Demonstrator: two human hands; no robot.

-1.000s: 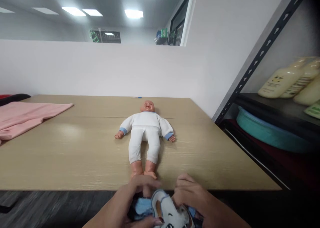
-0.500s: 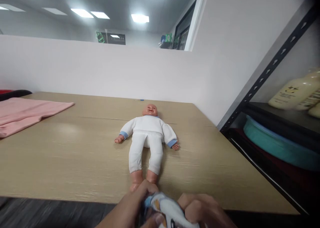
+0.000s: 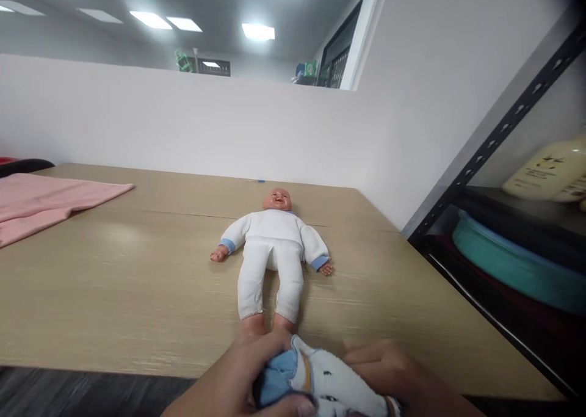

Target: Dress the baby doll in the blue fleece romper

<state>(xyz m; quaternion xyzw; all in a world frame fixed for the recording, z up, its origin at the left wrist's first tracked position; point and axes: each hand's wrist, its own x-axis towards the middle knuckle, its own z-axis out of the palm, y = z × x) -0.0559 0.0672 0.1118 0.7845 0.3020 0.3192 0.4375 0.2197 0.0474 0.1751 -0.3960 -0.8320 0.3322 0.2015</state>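
A baby doll [image 3: 274, 231] lies face up on the wooden table [image 3: 137, 295], its feet towards me. It wears a white top with blue cuffs and white trousers. Close in front of its feet, my left hand [image 3: 242, 368] is closed on a small white-and-blue garment [image 3: 339, 380] with dark printed marks and an orange-brown band; its exact kind is unclear. My left thumb presses on the blue part. My right hand [image 3: 384, 365] is beside the garment's white part, its fingers smeared by motion, so whether it grips the cloth is unclear. The doll's feet are partly hidden behind my left hand.
A pink cloth [image 3: 55, 203] is spread at the table's left. To the right, a metal shelf rack [image 3: 499, 124] holds cream-coloured bottles [image 3: 544, 173] and a teal basin [image 3: 513, 267]. A white wall [image 3: 192, 127] stands behind the table.
The garment now shows more of its blue part and its white part stretches further right. My right hand has moved right and slightly up. The doll lies as before.
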